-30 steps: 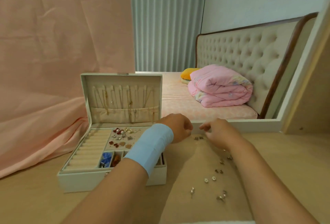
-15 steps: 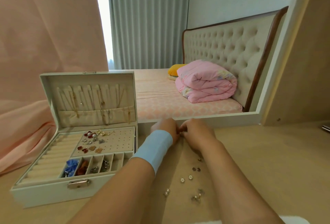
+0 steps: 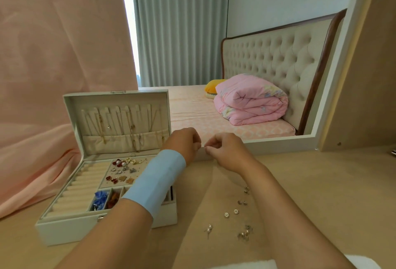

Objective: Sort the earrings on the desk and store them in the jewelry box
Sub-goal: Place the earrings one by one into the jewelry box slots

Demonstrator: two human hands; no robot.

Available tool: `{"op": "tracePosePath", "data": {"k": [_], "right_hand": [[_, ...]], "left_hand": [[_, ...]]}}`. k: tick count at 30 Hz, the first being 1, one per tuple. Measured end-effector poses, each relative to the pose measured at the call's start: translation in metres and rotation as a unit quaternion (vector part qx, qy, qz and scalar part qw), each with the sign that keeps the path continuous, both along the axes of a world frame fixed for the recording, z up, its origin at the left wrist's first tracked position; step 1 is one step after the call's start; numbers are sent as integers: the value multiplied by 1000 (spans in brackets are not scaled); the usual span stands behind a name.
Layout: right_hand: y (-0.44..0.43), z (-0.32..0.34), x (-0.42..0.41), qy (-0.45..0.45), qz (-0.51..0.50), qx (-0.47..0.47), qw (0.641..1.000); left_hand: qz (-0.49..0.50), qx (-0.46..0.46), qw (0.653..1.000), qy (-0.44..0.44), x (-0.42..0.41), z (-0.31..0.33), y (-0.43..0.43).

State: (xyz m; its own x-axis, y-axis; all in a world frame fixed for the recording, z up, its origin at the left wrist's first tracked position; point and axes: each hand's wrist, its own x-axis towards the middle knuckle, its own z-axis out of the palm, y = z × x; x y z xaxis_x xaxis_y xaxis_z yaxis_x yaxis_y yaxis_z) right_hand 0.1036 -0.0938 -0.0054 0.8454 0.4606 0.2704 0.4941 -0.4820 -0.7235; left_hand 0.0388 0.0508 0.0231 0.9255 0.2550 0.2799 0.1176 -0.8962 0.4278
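Earrings (image 3: 231,213) nearest us, scattered loose on the desk (image 3: 321,204) to the right of the jewelry box (image 3: 102,229), several small pairs running under the right forearm. The box stands open, and its studded panel (image 3: 123,171) carries rows of pieces, with small compartments along the front edge. The left forearm, in a blue wristband (image 3: 154,185), crosses over the box's right end. Beyond that right end, both hands are up off the desk and almost touching: left hand (image 3: 185,143) and right hand (image 3: 226,150), fingers curled in, tips pinched toward each other. They look to be working something tiny between them, likely one earring, but it's too small to make out, so I can't say what either holds. What matters next: the panel lies left of the hands and back toward us, and the left hand is the nearer one. Behind the box's tray stands its lid (image 3: 115,116) with hanging chains, then pink cloth (image 3: 53,65) and a bed (image 3: 214,116).
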Motion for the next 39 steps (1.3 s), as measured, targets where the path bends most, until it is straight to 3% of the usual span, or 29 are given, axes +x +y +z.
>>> {"op": "tracePosePath", "data": {"k": [7, 14, 28, 39], "right_hand": [[31, 20, -30, -33, 31, 61, 997], [64, 33, -71, -109, 24, 20, 994], [136, 46, -102, -115, 21, 101, 988], [127, 31, -92, 41, 136, 180, 973]], "left_hand": [[-11, -75, 996, -41, -56, 5, 50], [-74, -180, 979, -57, -94, 10, 75], [-45, -244, 960, -132, -117, 22, 136], [-42, -313, 941, -122, -110, 5, 136]]}}
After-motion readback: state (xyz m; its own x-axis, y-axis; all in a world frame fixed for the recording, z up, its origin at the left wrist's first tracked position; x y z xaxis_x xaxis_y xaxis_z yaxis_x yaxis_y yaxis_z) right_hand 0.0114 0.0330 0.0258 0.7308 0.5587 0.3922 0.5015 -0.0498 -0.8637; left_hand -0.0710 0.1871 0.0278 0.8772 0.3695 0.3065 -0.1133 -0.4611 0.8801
